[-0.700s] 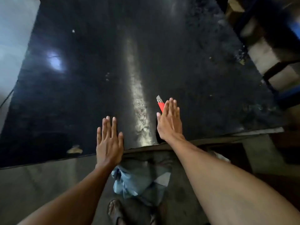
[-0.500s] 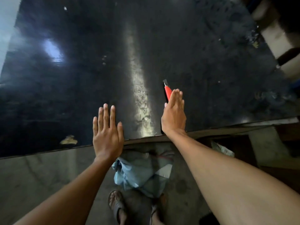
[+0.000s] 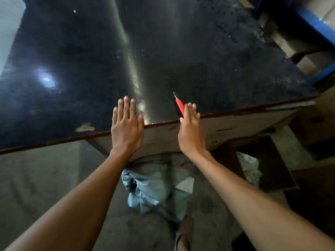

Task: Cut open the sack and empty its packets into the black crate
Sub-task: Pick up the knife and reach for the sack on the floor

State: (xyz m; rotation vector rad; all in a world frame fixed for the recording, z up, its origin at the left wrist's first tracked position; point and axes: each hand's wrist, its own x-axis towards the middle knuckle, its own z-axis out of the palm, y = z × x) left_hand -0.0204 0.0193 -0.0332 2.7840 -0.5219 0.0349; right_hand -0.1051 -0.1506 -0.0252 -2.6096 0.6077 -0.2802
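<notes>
A red utility cutter (image 3: 179,104) lies on the black tabletop (image 3: 87,57) near its front edge, blade tip pointing away from me. My right hand (image 3: 190,129) is flat, fingers stretched out, its fingertips beside the cutter's near end and hiding part of it; it grips nothing. Over the same table edge, further left, my left hand (image 3: 126,127) is flat and spread. A pale blue-grey sack (image 3: 157,189) with its neck tied lies on the floor below the edge, between my forearms. No black crate is in view.
A blue metal frame (image 3: 308,24) with pale boxes stands at the back right. A crumpled whitish bag (image 3: 250,167) lies on a dark board under the table's right side. A small pale scrap (image 3: 84,128) sits on the tabletop's front left. My sandalled foot (image 3: 183,232) is beside the sack.
Both hands have drawn back towards the table's front edge, and more of the red cutter shows beyond my right fingertips. The view has tilted down, showing more of the sack.
</notes>
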